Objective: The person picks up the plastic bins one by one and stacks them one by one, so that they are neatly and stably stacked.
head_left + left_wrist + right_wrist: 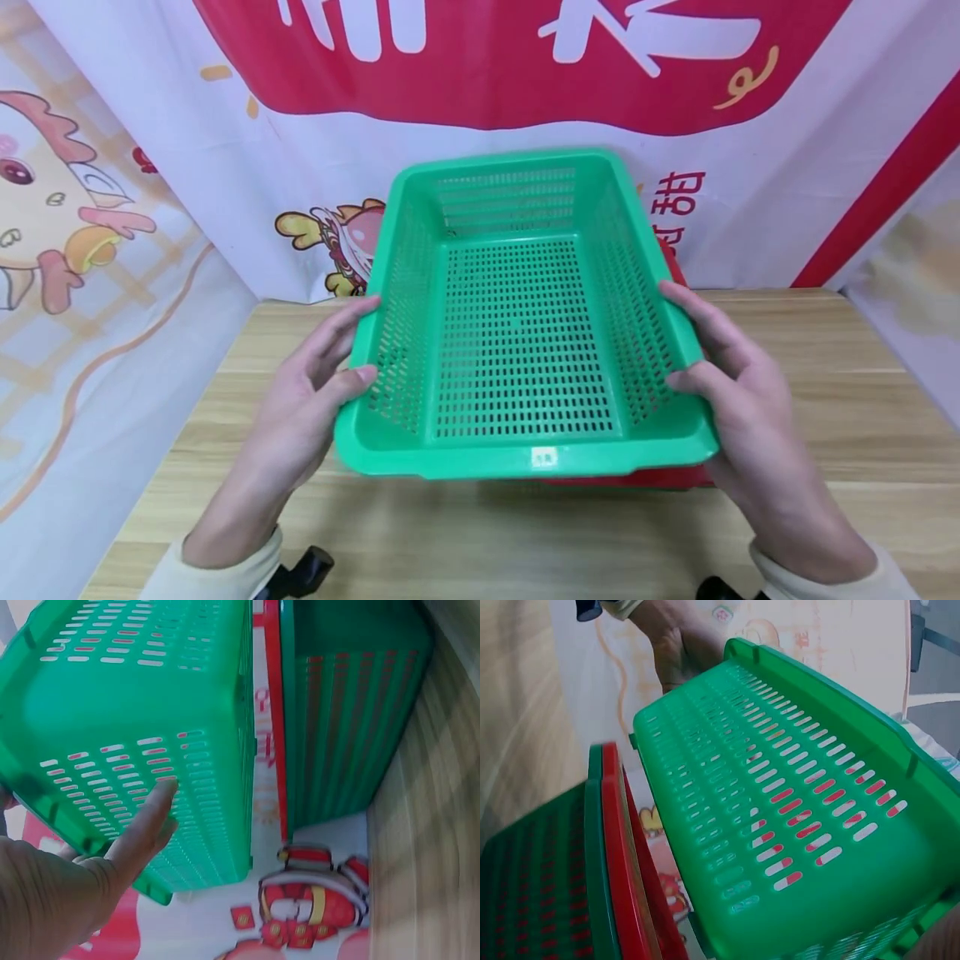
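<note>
An empty green perforated plastic basket (487,463) is held up above the table, its open top tilted toward me. My left hand (288,421) grips its left rim with the thumb over the edge. In the left wrist view, a finger of that left hand (90,889) reaches along the slotted outer side. On the opposite rim, my right hand (750,417) grips with its thumb on top. Only a sliver of the right hand (939,941) shows in the right wrist view. Below the held basket are a red basket (621,862) and another green basket (596,862) nested together.
The nested baskets stand on a wood-grain table (810,367) and are mostly hidden from the head view. A printed white and red cloth (487,83) hangs behind the table. Another patterned cloth (97,350) hangs along the left side.
</note>
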The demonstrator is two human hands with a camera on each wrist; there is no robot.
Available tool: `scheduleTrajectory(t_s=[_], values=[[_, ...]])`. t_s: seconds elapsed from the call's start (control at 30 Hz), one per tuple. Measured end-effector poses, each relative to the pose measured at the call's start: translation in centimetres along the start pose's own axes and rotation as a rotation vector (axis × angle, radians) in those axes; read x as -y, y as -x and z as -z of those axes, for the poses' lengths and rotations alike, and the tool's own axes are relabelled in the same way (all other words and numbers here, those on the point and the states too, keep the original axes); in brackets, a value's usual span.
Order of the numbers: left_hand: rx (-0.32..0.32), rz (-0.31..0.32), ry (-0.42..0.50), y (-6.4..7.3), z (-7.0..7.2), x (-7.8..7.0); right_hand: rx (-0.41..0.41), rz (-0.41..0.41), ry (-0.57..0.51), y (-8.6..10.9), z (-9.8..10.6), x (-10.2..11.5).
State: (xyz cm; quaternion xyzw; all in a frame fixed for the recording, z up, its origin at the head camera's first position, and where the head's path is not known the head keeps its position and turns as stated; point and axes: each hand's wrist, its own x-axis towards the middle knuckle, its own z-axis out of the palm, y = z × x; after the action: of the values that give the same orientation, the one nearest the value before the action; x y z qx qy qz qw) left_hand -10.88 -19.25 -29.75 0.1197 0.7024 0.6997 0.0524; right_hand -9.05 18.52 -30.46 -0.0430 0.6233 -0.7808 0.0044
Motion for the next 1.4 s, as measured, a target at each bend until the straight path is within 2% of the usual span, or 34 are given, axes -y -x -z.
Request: scheduleTrajectory(t_s=[0.1, 0.3, 0.6, 0.77, 1.07, 1.4], values=[[0.022, 0.014, -0.017, -0.6, -1.3, -0.2, -0.007, 0.007, -0.018, 0.1, 1.9, -0.3], [0.021, 0.046, -0.087, -1.4, -3.5, 0.1, -0.016, 0.026, -0.105, 0.3, 5.1, -0.8], [0.020, 0.077, -0.139, -2.3, -5.8, 0.9, -0.003, 0.045, -0.167, 0.9, 8.0, -0.6], [0.024, 0.091, -0.139, -2.6, -6.4, 1.4, 0.032, 0.052, -0.186, 0.8, 8.9, -1.0], [0.046, 0.092, -0.098, -3.2, -6.8, 2.8, -0.002, 0.034, -0.142, 0.5, 9.4, -1.9], [0.080, 0.133, -0.120, -3.9, -6.8, 4.1, -0.037, 0.034, -0.129, 0.3, 9.9, -3.1]])
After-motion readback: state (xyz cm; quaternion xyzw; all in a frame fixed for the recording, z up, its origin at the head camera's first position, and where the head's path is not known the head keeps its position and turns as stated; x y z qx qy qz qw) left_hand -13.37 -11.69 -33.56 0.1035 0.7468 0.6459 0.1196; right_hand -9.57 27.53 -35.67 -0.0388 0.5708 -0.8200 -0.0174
